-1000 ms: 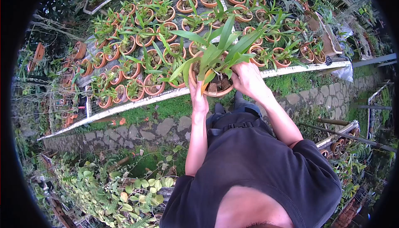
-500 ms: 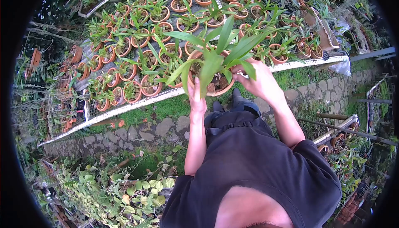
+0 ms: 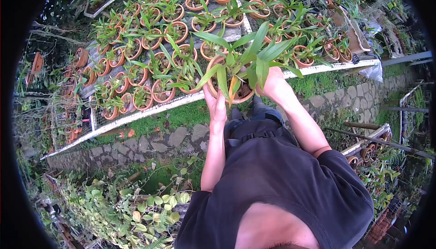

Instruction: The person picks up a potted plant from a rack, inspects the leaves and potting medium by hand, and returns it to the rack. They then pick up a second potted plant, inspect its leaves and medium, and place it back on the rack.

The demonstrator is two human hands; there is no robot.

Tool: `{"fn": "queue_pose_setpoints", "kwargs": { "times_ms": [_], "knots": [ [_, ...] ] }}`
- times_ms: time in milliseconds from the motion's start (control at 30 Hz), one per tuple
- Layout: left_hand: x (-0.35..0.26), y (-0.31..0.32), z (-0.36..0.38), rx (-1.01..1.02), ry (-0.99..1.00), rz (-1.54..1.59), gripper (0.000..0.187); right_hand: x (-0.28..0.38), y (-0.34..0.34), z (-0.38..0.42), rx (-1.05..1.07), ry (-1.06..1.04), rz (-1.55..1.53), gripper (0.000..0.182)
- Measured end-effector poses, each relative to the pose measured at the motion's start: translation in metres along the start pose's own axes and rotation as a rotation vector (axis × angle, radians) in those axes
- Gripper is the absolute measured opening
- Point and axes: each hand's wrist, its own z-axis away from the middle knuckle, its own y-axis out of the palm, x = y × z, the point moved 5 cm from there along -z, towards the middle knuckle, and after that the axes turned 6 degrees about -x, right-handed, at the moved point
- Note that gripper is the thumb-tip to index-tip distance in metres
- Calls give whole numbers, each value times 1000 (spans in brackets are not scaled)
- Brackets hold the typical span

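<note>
Round terracotta pot of strappy leaves, grasped by left hand and right hand.

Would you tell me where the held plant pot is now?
The plant pot sits upper centre, between left hand and right hand, above the bench edge.

Pot betw. hands, before bench
</note>
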Motion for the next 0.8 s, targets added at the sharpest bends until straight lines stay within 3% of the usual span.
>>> {"fn": "queue_pose_setpoints", "kwargs": {
  "times_ms": [100, 233, 333, 433, 567, 633, 667, 700, 733, 800],
  "knots": [
    [-9, 2, -2, 12, 19, -17, 69, -2, 1, 0, 104, 23, 69, 30],
    [-3, -1, -4, 25, 22, -9, 68, 10, -9, 4, -74, -52, 51, 29],
    [-7, -1, -2, -9, -5, -23, 69, 8, -8, 1, 158, 76, -89, 28],
    [-3, -5, -4, -4, -67, 25, 72, 14, -16, -2, -7, -41, -70, 26],
    [4, -12, -6, -14, 29, 13, 69, 0, -15, -4, 101, 115, -236, 23],
    [23, -29, -11, -144, -243, 342, 64, 15, -44, -8, 169, 248, -395, 20],
    [24, -28, -11, -76, -143, 241, 63, -16, -26, -2, 251, 331, -432, 18],
    [24, -28, -10, -49, -105, 201, 63, -1, -55, 1, 159, 374, -413, 19],
    [25, -28, -10, -23, -65, 162, 62, -13, -54, -3, 155, 233, -422, 21],
    [29, -33, -8, -54, -106, 208, 60, -33, -76, 17, 243, 303, 37, 18]
  ]
}}
